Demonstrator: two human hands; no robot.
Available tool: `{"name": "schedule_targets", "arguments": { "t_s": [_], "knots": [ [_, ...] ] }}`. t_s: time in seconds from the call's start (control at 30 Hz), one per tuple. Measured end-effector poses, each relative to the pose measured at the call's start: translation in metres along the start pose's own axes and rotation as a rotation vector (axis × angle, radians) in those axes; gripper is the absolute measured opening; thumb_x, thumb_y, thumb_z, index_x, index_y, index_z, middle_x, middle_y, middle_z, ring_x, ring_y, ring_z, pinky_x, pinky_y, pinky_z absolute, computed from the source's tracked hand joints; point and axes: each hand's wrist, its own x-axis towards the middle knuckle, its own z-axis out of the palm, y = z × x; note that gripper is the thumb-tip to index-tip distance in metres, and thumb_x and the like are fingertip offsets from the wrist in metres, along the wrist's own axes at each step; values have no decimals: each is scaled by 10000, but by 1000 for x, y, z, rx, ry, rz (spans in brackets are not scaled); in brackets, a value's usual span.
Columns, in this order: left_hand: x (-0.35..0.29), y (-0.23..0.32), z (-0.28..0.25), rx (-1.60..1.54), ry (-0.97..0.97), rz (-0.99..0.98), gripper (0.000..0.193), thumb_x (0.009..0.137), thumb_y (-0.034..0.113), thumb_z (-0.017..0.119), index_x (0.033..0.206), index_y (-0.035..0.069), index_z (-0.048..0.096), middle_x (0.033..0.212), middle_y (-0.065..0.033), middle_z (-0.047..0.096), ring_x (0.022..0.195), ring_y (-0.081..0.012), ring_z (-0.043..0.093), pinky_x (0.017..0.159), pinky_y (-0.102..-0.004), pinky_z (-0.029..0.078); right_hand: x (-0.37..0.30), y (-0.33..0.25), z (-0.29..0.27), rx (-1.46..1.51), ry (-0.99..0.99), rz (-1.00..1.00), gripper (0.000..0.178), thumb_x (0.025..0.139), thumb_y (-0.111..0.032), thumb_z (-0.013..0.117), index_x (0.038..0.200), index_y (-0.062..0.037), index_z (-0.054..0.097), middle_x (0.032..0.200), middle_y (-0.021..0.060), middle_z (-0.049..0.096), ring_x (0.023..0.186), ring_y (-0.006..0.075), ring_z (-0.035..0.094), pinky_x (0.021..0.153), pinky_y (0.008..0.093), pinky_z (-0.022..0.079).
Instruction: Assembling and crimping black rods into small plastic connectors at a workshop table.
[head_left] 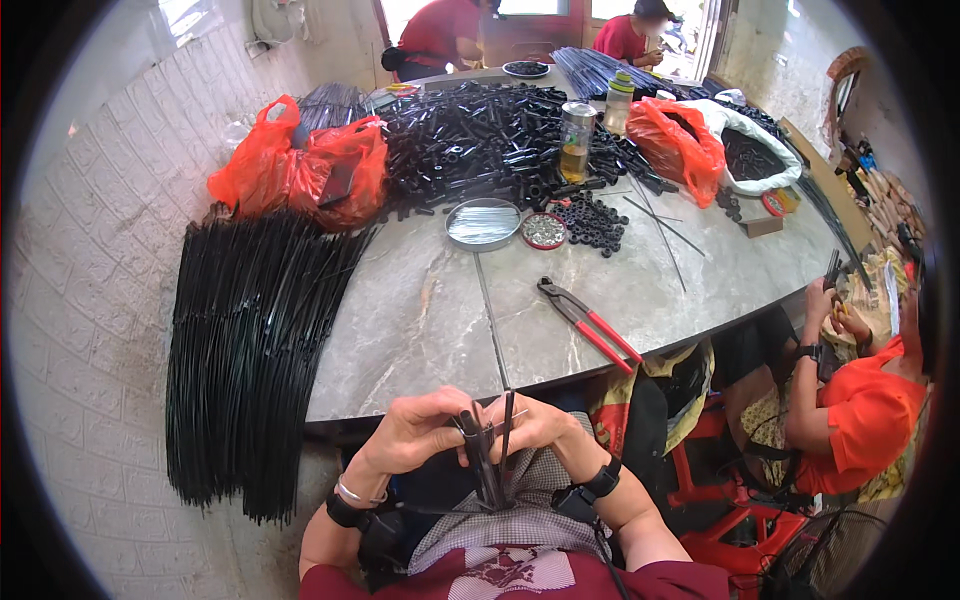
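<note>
Over my lap, just off the table's near edge, my left hand (pixel 420 432) pinches a dark tube-like piece (pixel 488 475) with several slim parts, pointing down toward my body. Close beside it, my right hand (pixel 535 422) has its fingers closed at the top of the same piece. A thin silver wire (pixel 517 415) sticks out at the right fingertips, and a slim black rod (pixel 508 425) stands up there. How the parts join is hidden by my fingers. On the table ahead lie pliers (pixel 590 325) with red handles, a round tin of silver wires (pixel 484 222) and a red-rimmed dish of small metal pieces (pixel 544 231).
A long bundle of black rods (pixel 250 360) overhangs the table's left side. Heaped black tubular parts (pixel 470 140), red plastic bags (pixel 340 175), a white bag (pixel 755 150) and a jar (pixel 575 145) stand farther back. A co-worker (pixel 860 410) sits at the right; two people are beyond the table.
</note>
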Motion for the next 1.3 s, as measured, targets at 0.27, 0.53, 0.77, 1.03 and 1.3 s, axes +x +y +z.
{"name": "schedule_targets", "arguments": {
  "t_s": [0.27,0.53,0.77,1.03,1.3],
  "knots": [
    [28,-16,-2,63,-220,109,228,862,81,667,1065,-19,649,1066,-131,616,1003,-221,539,934,-364,422,-21,-10,5,-81,79,-65,310,777,-35,738,1072,30,668,975,107,696,908,159,640,826,292,509],
    [38,-22,12,-113,-254,40,219,856,76,675,1049,-26,659,1072,-137,616,1032,-243,561,905,-380,448,-34,-20,19,-78,155,-103,296,762,-53,761,1032,31,674,961,114,697,881,195,652,817,310,518],
    [33,-39,10,-295,-189,5,369,853,60,674,1205,-7,586,1094,-131,633,1005,-225,603,914,-329,471,-30,-13,32,-96,267,-181,263,766,-65,756,998,32,680,912,81,683,863,158,626,799,290,502],
    [40,-51,12,-118,466,-104,571,916,221,635,1389,16,389,1081,-76,634,991,-137,608,849,-281,498,-17,-8,-10,-82,567,-151,306,845,-94,691,1113,42,637,965,76,681,820,131,636,767,275,525],
    [8,-9,27,149,373,64,699,840,202,725,1409,5,372,1171,-132,616,1139,-198,565,966,-353,440,-1,-3,2,-146,555,-171,360,859,-125,693,1169,43,617,1067,86,671,914,122,617,828,260,500]
  ]
}}
